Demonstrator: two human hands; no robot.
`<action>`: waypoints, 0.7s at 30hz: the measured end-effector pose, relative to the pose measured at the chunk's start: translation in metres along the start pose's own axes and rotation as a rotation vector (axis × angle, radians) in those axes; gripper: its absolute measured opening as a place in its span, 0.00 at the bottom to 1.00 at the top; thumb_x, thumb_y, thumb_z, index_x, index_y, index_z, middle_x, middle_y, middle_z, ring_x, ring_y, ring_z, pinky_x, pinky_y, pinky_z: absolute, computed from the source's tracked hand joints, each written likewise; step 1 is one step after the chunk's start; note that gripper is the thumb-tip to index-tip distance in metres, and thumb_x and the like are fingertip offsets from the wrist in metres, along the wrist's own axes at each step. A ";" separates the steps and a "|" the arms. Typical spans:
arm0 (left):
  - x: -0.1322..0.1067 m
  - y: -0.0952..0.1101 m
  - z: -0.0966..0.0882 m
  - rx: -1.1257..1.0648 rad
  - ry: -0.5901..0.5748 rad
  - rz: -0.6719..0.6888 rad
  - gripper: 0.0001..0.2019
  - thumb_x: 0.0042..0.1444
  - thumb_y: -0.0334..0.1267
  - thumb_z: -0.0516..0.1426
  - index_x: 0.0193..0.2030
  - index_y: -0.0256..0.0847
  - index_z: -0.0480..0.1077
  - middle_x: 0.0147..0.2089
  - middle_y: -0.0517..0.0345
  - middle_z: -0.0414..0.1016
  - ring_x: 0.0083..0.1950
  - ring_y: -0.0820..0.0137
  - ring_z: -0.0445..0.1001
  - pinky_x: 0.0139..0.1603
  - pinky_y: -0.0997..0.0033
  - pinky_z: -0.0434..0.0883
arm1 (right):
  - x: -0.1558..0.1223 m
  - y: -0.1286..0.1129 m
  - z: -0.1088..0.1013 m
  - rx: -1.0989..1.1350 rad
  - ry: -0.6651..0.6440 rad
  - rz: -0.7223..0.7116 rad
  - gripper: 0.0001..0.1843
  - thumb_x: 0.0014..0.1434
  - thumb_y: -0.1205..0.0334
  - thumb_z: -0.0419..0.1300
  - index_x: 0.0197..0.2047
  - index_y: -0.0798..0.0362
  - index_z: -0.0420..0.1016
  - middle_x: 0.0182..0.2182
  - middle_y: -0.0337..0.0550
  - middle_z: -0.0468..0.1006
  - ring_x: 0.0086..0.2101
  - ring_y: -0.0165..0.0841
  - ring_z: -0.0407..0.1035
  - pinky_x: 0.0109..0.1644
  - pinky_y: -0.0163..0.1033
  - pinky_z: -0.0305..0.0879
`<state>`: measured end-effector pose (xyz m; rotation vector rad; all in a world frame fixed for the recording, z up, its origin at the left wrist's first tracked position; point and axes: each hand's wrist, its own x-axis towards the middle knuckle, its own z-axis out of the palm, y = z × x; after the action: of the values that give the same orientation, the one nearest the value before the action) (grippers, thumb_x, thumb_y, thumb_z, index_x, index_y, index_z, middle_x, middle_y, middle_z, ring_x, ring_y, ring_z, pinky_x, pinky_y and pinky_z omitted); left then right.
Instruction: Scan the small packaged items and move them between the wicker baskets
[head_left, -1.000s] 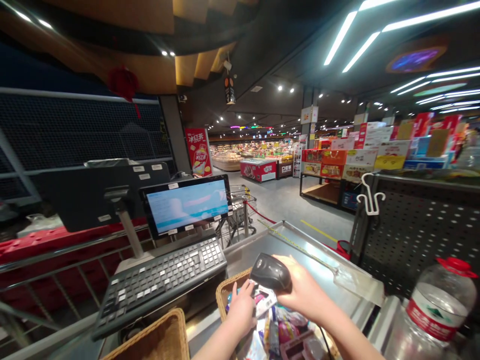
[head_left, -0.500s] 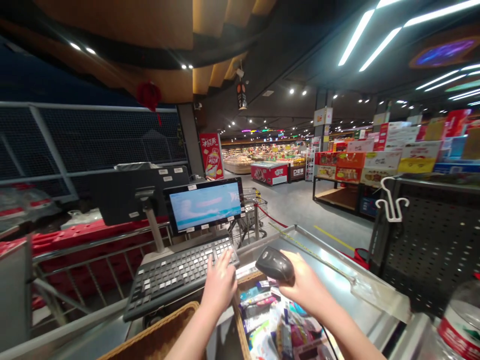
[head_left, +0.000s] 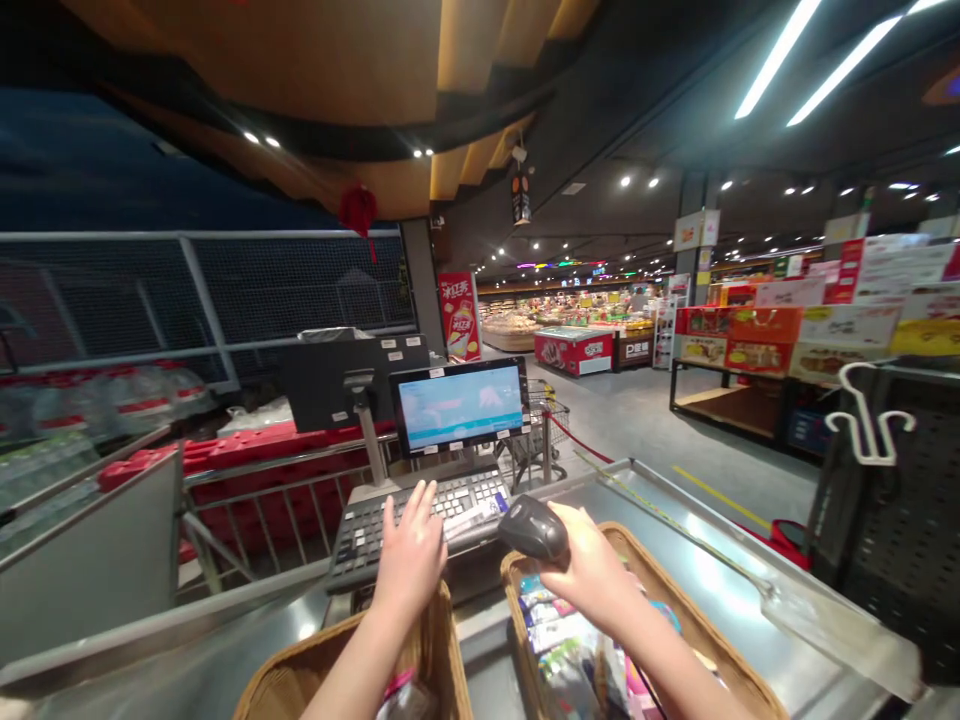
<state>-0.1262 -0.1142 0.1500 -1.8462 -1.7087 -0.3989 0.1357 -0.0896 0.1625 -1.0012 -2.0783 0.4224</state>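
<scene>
My right hand [head_left: 589, 560] is wrapped round a black handheld barcode scanner [head_left: 534, 530], its head pointing left. Beneath that hand is a wicker basket [head_left: 626, 535] full of small colourful packets [head_left: 562, 635]. My left hand [head_left: 412, 550], fingers stretched and apart, is over the middle of the black keyboard [head_left: 356, 545]. Just right of it, a white and purple packet [head_left: 476, 518] appears on or just above the keys; I cannot tell which. Below my left forearm is a second wicker basket [head_left: 270, 680], with a few packets partly visible inside.
A lit monitor [head_left: 461, 405] stands behind the keyboard. The metal counter [head_left: 697, 540] extends to the right, with a clear plastic sheet [head_left: 840, 635] on it. A white hook [head_left: 866, 415] hangs on a black rack at right. Red barriers [head_left: 262, 450] line the left.
The view has swung left. My left hand has moved left along the keyboard, its fingers more spread, and the white and purple packet now shows there. The scanner stays in my right hand.
</scene>
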 end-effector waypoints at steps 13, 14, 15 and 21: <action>-0.026 -0.046 -0.022 0.061 0.011 -0.098 0.07 0.53 0.28 0.54 0.33 0.39 0.74 0.69 0.43 0.62 0.71 0.53 0.57 0.71 0.36 0.43 | -0.002 -0.041 0.027 0.038 -0.096 -0.078 0.23 0.44 0.69 0.58 0.46 0.51 0.77 0.48 0.49 0.79 0.56 0.48 0.66 0.66 0.55 0.51; -0.028 -0.048 -0.022 0.057 0.012 -0.099 0.08 0.53 0.28 0.54 0.34 0.39 0.75 0.69 0.43 0.62 0.71 0.53 0.57 0.71 0.36 0.43 | -0.003 -0.044 0.028 0.040 -0.105 -0.072 0.23 0.44 0.69 0.58 0.45 0.51 0.76 0.47 0.49 0.79 0.56 0.48 0.66 0.67 0.56 0.49; -0.031 -0.050 -0.022 0.053 0.012 -0.099 0.08 0.53 0.28 0.54 0.34 0.39 0.75 0.69 0.43 0.62 0.71 0.53 0.57 0.72 0.36 0.42 | -0.004 -0.046 0.030 0.041 -0.113 -0.065 0.22 0.44 0.69 0.57 0.45 0.51 0.76 0.47 0.49 0.79 0.56 0.48 0.66 0.67 0.57 0.47; -0.044 -0.059 -0.021 0.061 -0.001 -0.102 0.08 0.52 0.28 0.54 0.34 0.39 0.74 0.69 0.43 0.62 0.71 0.54 0.57 0.71 0.35 0.43 | -0.009 -0.052 0.042 0.057 -0.157 -0.064 0.24 0.41 0.70 0.57 0.45 0.51 0.76 0.47 0.48 0.79 0.57 0.48 0.65 0.67 0.58 0.48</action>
<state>-0.1866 -0.1620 0.1534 -1.7210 -1.8013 -0.3824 0.0807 -0.1288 0.1613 -0.8899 -2.2184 0.5394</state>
